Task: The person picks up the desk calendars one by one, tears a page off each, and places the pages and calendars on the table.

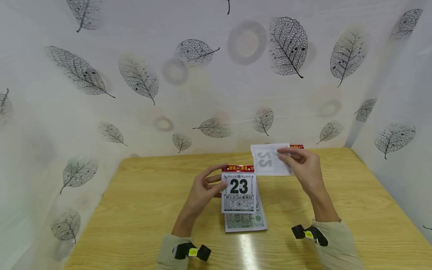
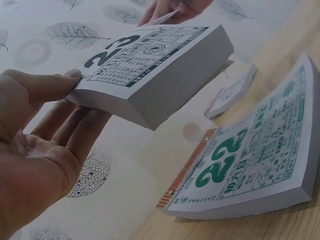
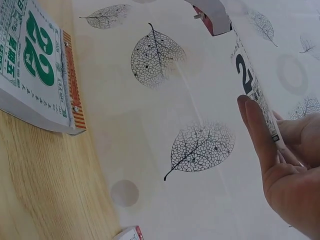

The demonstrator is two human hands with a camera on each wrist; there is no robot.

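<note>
My left hand (image 1: pixel 202 187) grips a thick tear-off calendar (image 1: pixel 239 193) by its left side, thumb on the front and fingers behind, holding it above the table. Its top page reads a black 23 under a red header strip. In my right hand (image 1: pixel 305 167) a thin calendar sheet (image 1: pixel 268 161) is pinched between thumb and fingers, its 22 showing through reversed in the head view. Whether the sheet still touches the pad's top edge I cannot tell. Below the held pad lies a larger calendar (image 2: pixel 240 165) with a green 22, partly hidden in the head view.
Behind the sheet, at the table's back edge, a red header strip (image 1: pixel 297 146) of another small calendar (image 2: pixel 232 90) peeks out. The wooden table (image 1: pixel 152 210) meets a pale curtain (image 1: pixel 216 97) printed with leaves along its back and sides.
</note>
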